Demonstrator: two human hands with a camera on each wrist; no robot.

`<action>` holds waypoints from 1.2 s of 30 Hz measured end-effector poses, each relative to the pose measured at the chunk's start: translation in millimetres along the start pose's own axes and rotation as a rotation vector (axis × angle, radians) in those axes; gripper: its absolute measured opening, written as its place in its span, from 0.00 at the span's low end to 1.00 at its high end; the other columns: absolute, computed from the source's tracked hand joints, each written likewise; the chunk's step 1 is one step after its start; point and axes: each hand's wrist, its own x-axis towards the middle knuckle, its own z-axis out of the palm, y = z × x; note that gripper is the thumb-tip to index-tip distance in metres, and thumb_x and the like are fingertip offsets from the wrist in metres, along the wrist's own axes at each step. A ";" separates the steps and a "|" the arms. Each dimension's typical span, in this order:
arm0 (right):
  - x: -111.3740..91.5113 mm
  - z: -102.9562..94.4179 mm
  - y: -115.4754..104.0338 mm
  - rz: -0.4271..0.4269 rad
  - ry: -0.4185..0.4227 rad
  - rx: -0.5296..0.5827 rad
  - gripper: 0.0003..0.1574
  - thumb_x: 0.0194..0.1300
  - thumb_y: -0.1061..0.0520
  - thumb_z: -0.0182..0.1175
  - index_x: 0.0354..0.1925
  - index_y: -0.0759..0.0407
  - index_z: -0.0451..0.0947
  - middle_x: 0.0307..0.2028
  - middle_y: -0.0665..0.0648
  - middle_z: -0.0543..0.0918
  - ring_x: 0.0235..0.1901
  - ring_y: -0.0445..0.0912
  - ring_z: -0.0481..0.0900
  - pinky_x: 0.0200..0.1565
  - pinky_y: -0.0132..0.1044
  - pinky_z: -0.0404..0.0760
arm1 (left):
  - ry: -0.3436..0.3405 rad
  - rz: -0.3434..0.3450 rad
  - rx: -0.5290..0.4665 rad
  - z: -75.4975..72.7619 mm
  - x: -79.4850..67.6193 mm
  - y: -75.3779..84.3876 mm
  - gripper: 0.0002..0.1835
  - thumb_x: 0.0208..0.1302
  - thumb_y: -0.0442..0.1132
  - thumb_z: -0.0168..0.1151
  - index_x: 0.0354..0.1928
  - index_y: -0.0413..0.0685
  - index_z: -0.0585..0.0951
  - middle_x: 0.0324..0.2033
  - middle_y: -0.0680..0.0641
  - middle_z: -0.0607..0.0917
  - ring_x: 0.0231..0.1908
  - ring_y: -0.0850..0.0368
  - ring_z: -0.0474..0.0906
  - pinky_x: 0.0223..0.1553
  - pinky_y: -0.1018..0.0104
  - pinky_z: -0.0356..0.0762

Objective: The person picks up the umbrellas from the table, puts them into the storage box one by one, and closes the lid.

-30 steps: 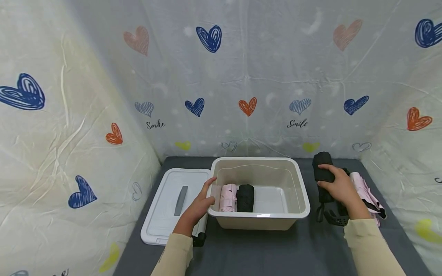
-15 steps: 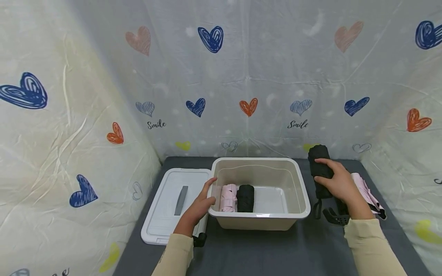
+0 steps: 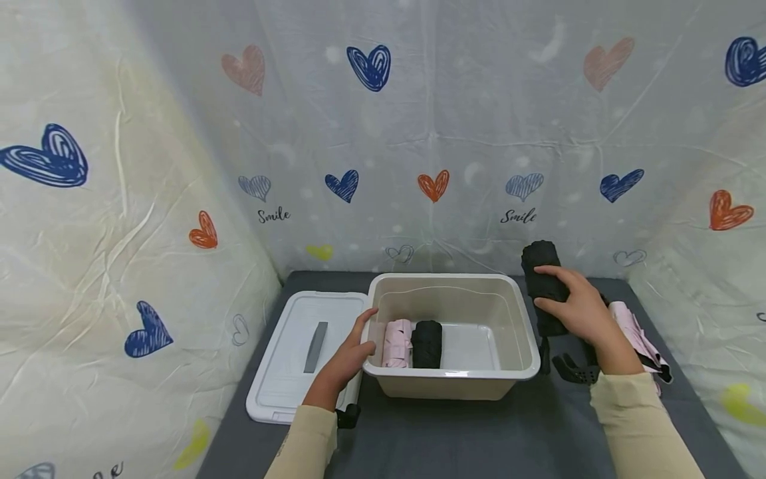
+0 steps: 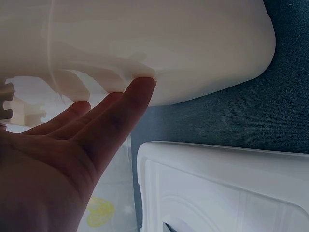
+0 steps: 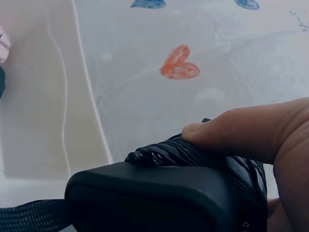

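In the head view my right hand [image 3: 583, 309] grips a folded black compact umbrella [image 3: 541, 279] to the right of a beige plastic bin [image 3: 443, 386]. Its flat handle end and strap face the camera in the right wrist view, my thumb lying along the rolled fabric. On the bin's left side rests my left hand [image 3: 346, 362]; in the left wrist view its straight fingers [image 4: 116, 113] touch the bin's outer wall. Inside the bin, at the left, a folded pink umbrella [image 3: 396, 343] and a folded black umbrella [image 3: 427, 344] lie side by side.
Left of the bin lies a white lid [image 3: 287, 359] with a grey handle [image 3: 315, 347]. Another pink umbrella [image 3: 637, 336] lies on the dark tabletop [image 3: 467, 439], partly behind my right forearm. A heart-printed curtain [image 3: 431, 106] surrounds the table on the back and sides.
My right hand has lifted the black umbrella and carried it left toward the bin. The left hand stays at the bin's side.
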 end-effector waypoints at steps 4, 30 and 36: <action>2.7 0.6 -6.4 -0.011 -0.008 0.016 0.39 0.61 0.48 0.64 0.69 0.48 0.64 0.70 0.70 0.59 0.66 0.70 0.59 0.57 0.71 0.61 | -0.008 0.001 0.005 0.1 -8.4 12.9 0.42 0.56 0.30 0.45 0.74 0.60 0.51 0.72 0.37 0.54 0.62 0.40 0.61 0.54 0.46 0.66; 22.2 29.3 -36.9 -0.131 -0.063 0.146 0.36 0.62 0.52 0.64 0.67 0.45 0.67 0.70 0.66 0.61 0.64 0.66 0.63 0.56 0.65 0.67 | 0.028 0.012 0.007 2.0 15.0 -23.7 0.42 0.57 0.32 0.45 0.73 0.72 0.51 0.74 0.43 0.51 0.66 0.38 0.57 0.56 0.43 0.66; 26.0 36.7 -42.0 -0.136 -0.082 0.166 0.35 0.62 0.52 0.64 0.66 0.46 0.67 0.69 0.66 0.61 0.63 0.65 0.65 0.55 0.63 0.69 | 0.010 -0.009 -0.007 1.2 10.7 -15.6 0.43 0.57 0.31 0.45 0.74 0.67 0.50 0.75 0.40 0.50 0.67 0.37 0.56 0.58 0.41 0.64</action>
